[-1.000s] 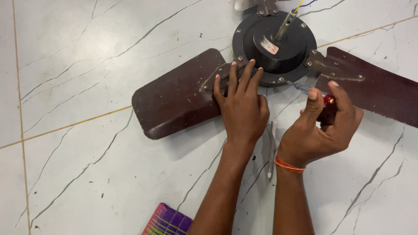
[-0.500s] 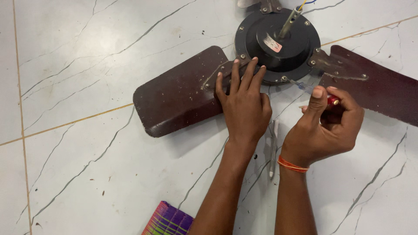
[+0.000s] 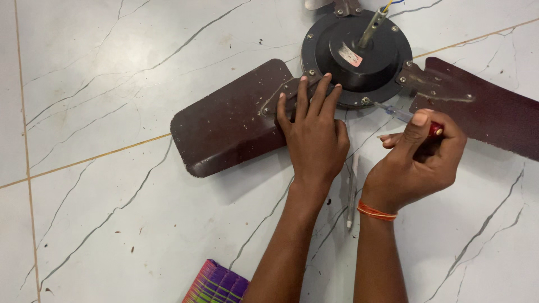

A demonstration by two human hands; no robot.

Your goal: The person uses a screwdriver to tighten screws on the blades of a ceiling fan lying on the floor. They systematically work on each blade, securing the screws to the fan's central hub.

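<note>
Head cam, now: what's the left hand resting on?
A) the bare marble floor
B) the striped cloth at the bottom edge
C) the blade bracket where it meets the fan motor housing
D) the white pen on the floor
C: the left hand lies flat with fingers spread over the blade bracket against the fan motor housing, while the right hand holds a screwdriver alongside.
</note>
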